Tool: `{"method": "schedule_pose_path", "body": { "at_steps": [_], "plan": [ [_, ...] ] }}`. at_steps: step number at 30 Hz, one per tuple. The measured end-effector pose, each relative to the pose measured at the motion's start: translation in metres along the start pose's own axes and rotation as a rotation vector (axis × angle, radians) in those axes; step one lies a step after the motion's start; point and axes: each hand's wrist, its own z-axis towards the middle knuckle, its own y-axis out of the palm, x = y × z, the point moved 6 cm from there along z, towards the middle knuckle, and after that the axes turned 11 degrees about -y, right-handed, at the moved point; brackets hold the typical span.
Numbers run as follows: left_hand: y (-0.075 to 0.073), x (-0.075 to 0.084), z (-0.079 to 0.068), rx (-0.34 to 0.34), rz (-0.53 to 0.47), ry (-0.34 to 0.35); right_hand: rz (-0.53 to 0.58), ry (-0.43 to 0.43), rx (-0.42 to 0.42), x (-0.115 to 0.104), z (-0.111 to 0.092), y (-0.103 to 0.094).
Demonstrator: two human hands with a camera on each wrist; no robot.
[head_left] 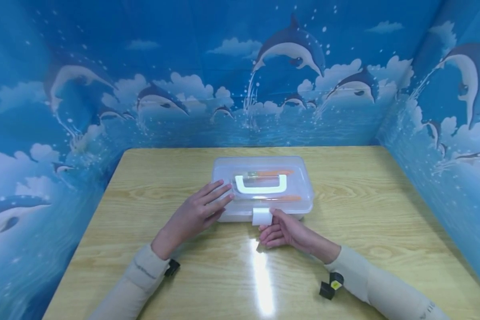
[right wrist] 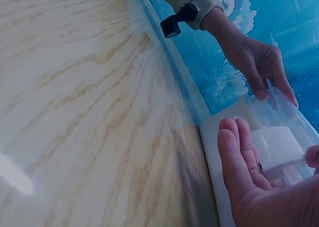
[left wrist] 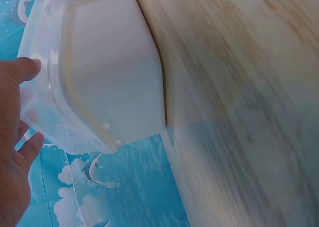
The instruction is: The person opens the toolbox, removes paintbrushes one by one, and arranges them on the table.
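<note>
A clear plastic box [head_left: 260,203] sits on the wooden table [head_left: 352,191], just in from the far edge and about midway between the two far corners, its front facing the near edge. Its lid [head_left: 296,186] is down, with a white carrying handle [head_left: 261,190] on top and two orange items showing dimly beneath, one behind the other; what they are is too blurred to tell. The left hand [head_left: 198,206] lays its fingers, extended and slightly parted, on the lid's left end, with the thumb at the front rim; it grasps nothing. The right hand [head_left: 286,230] holds the white latch [head_left: 262,217] at the middle of the box's front, thumb against the latch's side and the other fingers loosely bent below it. The likeliest trouble is at this latch: a thumb so near its edge could slide off if the plastic is slick, and the flap might snap back against the fingertips. A hard tug could also drag the box toward the table's near edge, since the left hand only rests on one end and does not grip the base. Uneven pressure there might twist the box or make the lid bind.
</note>
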Motion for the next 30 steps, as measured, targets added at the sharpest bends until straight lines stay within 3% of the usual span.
{"method": "schedule_pose_path", "body": {
  "at_steps": [15,24,30],
  "plan": [
    [-0.0002,0.0004,0.0002,0.006,-0.004,0.002,-0.064,-0.036,0.007,0.0034,-0.0034,-0.0012],
    [-0.0002,0.0018,0.0014,0.005,-0.007,-0.006,-0.294,-0.074,0.006,-0.0014,-0.0064,-0.0057],
    [0.0011,0.0009,-0.0002,-0.006,-0.013,-0.013,-0.367,-0.088,0.021,-0.0052,-0.0066,-0.0053]
  ]
}}
